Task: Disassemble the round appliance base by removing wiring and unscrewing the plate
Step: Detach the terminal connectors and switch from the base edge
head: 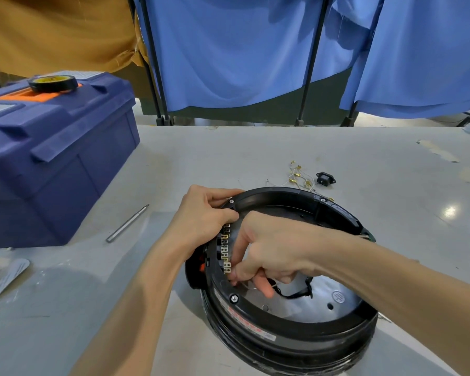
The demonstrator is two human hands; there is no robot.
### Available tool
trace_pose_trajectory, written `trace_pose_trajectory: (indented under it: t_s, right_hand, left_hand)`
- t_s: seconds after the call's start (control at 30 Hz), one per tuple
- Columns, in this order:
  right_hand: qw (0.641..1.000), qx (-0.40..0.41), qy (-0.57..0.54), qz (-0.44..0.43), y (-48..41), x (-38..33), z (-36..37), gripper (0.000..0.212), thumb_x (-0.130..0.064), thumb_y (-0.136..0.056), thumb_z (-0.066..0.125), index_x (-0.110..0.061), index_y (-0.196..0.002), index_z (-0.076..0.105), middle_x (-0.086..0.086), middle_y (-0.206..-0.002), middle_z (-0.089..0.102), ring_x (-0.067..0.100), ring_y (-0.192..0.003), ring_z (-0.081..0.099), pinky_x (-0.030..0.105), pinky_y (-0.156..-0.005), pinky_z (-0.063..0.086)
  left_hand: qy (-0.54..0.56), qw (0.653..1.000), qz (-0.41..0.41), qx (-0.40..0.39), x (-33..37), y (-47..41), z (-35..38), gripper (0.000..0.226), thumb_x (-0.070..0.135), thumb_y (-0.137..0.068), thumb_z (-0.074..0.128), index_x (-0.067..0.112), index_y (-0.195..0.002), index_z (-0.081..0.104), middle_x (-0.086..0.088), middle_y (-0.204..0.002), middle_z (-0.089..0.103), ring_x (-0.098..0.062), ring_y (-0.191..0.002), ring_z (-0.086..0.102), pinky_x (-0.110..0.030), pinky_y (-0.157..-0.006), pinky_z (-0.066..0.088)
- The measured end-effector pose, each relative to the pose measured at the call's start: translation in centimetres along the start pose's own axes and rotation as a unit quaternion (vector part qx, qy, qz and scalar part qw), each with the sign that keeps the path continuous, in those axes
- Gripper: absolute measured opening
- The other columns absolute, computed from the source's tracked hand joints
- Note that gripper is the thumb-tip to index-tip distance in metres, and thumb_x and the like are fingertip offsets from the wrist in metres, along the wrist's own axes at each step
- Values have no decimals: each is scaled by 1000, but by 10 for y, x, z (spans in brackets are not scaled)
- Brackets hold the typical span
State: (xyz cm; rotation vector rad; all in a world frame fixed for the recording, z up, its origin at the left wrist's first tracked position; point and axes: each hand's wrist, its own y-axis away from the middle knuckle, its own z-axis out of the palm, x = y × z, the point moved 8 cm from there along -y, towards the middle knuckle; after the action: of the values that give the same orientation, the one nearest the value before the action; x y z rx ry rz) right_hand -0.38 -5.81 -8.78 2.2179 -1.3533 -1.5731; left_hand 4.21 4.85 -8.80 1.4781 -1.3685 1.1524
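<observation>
Up close, a person works with bare hands on a round appliance base (288, 329) lying open side up at the near right of the grey surface (228, 153). Its black rim faces the camera, and its near edge almost meets the bottom of the frame. The left hand (201, 215) grips the far-left rim, fingers curled over the edge with their tips out of sight inside. The right hand (269, 253) reaches into the ring, fingers bunched and pinching at the nearest of the brass terminals (225, 251). Its fingertips are hidden behind the knuckles, so whether a thin wire is also caught cannot be made out. The terminals run in a row along the left inner wall, from far to near. The right forearm covers much of the right rim.

Inside, a shiny metal plate (323, 302) shows only in part, with a black wire bundle (299, 293) looped across it.

Just beyond the base lie loose wires with brass connectors (299, 176) and, beside them, a small black socket (325, 178). A slim metal rod (126, 223) lies to the left, its tip pointing away, near a blue toolbox (52, 158) cut off at the left edge. A roll of black tape (53, 83) sits on its lid. A printed sheet (0, 278), too blurred to read, is cropped at the near left. Blue curtains (228, 50) hang behind.
</observation>
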Motion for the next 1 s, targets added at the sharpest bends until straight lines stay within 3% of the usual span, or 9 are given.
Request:
trace_pose_trajectory:
  t_s: [0.1,0.3,0.47,0.6,0.73,0.87,1.0]
  right_hand:
    - [1000,-15,-5,23,-2,-1,4,22,-2,-93,54,-3,-72,61,4,-34,47,5,-21,22,11,-31,20]
    - [999,39,1,32,-4,2,3,30,8,-89,49,-2,-61,55,-6,-26,41,7,-21,26,9,-34,18]
    - [996,61,46,35,-6,0,-2,24,6,-85,57,-3,-63,62,-4,-29,40,11,-28,28,14,-38,21]
    - [991,105,80,13,-5,-4,-8,26,9,-77,63,-5,-57,55,-7,-25,37,8,-21,30,11,-34,25]
    - [990,104,93,16,-6,-4,-8,23,8,-77,62,-5,-58,58,-6,-26,40,8,-23,31,11,-34,25]
    - [972,198,126,15,8,9,-47,19,3,-74,66,-3,-56,61,1,-31,41,13,-27,34,12,-34,24]
    - [987,133,85,-15,13,8,-30,18,-2,-74,67,3,-57,63,2,-35,40,15,-32,33,17,-42,27]
  left_hand:
    - [-3,1000,5,-3,0,-1,0,45,-10,-74,64,24,-101,76,6,-91,77,-15,-93,72,-43,-90,55]
    - [-12,1000,18,-12,1,-1,0,45,-9,-74,65,23,-105,75,7,-92,77,-12,-93,71,-42,-90,56]
    - [-10,1000,19,-7,2,-1,0,47,-10,-73,66,29,-96,75,9,-87,77,-14,-91,72,-43,-86,57]
    - [-10,1000,23,-4,2,-2,0,47,-12,-71,66,23,-101,75,7,-86,77,-11,-87,72,-38,-86,58]
    - [-5,1000,23,-7,3,-2,1,48,-13,-72,65,26,-98,75,8,-85,77,-8,-81,71,-32,-80,59]
    - [18,999,2,-36,-1,-2,-1,47,-15,-73,63,24,-95,76,3,-82,77,-10,-72,72,-25,-67,59]
    - [24,999,4,-44,1,0,-2,52,-18,-69,65,32,-79,77,0,-79,77,-12,-70,72,-24,-64,58]
